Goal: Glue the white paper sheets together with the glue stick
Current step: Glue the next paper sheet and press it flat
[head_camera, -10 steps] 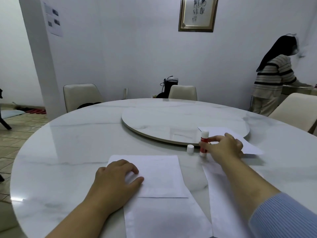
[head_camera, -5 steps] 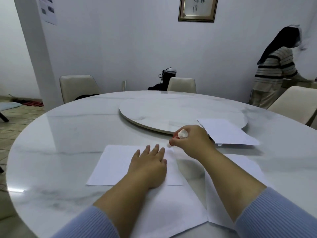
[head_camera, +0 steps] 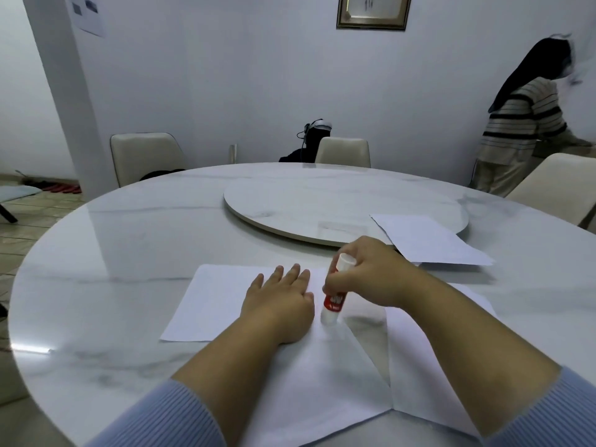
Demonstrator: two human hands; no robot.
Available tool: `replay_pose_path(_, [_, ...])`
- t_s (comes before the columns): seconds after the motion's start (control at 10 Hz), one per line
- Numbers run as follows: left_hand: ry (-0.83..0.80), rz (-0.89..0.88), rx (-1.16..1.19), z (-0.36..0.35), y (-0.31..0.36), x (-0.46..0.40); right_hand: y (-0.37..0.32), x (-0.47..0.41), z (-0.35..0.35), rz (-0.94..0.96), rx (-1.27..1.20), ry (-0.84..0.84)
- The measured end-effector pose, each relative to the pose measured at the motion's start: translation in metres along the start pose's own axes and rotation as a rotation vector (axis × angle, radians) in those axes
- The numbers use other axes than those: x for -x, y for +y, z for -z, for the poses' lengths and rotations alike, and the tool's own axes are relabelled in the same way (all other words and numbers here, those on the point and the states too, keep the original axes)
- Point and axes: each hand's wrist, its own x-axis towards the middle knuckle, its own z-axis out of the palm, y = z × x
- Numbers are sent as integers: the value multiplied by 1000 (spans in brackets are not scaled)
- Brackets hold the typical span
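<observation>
A red and white glue stick (head_camera: 335,293) points tip down onto the right part of a white paper sheet (head_camera: 213,301) that lies across a second sheet (head_camera: 309,391) near the table's front edge. My right hand (head_camera: 371,272) grips the stick around its upper half. My left hand (head_camera: 280,301) lies flat, fingers spread, on the top sheet just left of the stick. A third sheet (head_camera: 429,375) lies under my right forearm, and a fourth sheet (head_camera: 425,240) rests partly on the turntable. The glue cap is hidden.
The round marble table (head_camera: 129,253) carries a raised turntable (head_camera: 306,201) at its middle. Cream chairs (head_camera: 145,156) stand around the far edge. A person in a striped top (head_camera: 522,130) stands at the back right by the wall.
My right hand lifted the glue stick from beside the turntable and brought it down left onto the top sheet. My left hand opened flat on that sheet. The camera tilted lower.
</observation>
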Motion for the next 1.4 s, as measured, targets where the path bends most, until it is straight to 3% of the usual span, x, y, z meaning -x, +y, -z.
replay_pose_path(0.1, [-10,-4,3,5,1,2,8,19,4,40,-122,-121])
replay_pose_path(0.2, [-168,-172,2,25,-3,7,30,20,14,60,-626,167])
replay_pose_path(0.3, [-266,-303,180,52,-16,16,52,15,26,-27,-958,518])
replay_pose_path(0.4, [130,-7,38,49,-23,20,57,11,25,-90,-972,606])
replay_pose_path(0.5, [-99,54,-96,35,-24,22,50,10,15,-64,-869,594])
replay_pose_path(0.6, [-120,-31,82,36,-27,24,38,8,0,73,-658,507])
replay_pose_path(0.7, [53,-56,107,27,-24,23,27,3,-18,108,-438,412])
replay_pose_path(0.8, [-36,-51,-40,13,-23,22,19,-4,-31,115,-321,271])
replay_pose_path(1.0, [-73,-37,-82,9,-24,19,19,-13,-38,40,-90,135])
replay_pose_path(1.3, [-77,-36,-79,11,-24,19,12,0,-19,112,-34,225])
replay_pose_path(1.4, [-74,-34,-65,11,-23,20,10,7,-14,213,-159,350])
